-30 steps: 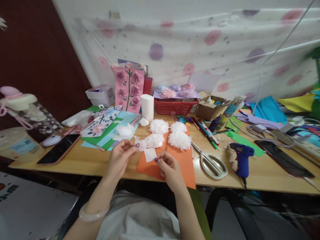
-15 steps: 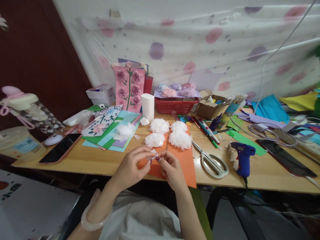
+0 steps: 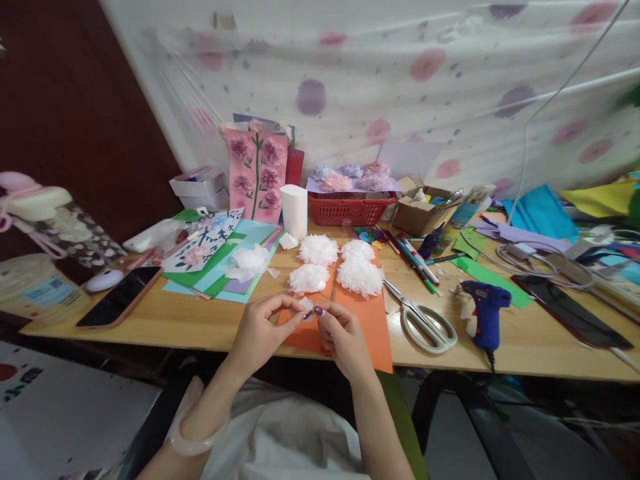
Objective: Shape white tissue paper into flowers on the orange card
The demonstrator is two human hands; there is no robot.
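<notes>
Between my two hands is a small piece of white tissue paper (image 3: 305,304). My left hand (image 3: 263,331) pinches it with thumb and forefinger, and my right hand (image 3: 344,338) pinches close by, fingertips nearly touching the left ones. Both hands hover over the front of an orange paper sheet (image 3: 367,323). Just beyond them, several fluffy white paper flowers (image 3: 360,277) sit in two rows on and beside that sheet. A pile of white tissue pieces (image 3: 249,260) lies on coloured papers to the left.
Right of the orange sheet lie scissors (image 3: 427,327) and a blue glue gun (image 3: 487,313). A white paper roll (image 3: 295,212) and a red basket (image 3: 345,211) stand behind the flowers. Phones lie at the left (image 3: 120,298) and right (image 3: 570,312). Markers (image 3: 417,263) lie beyond the scissors.
My fingertips have drawn closer together, and the left fingers have shifted around the tissue piece. The view has tilted slightly; the things on the table have stayed in place.
</notes>
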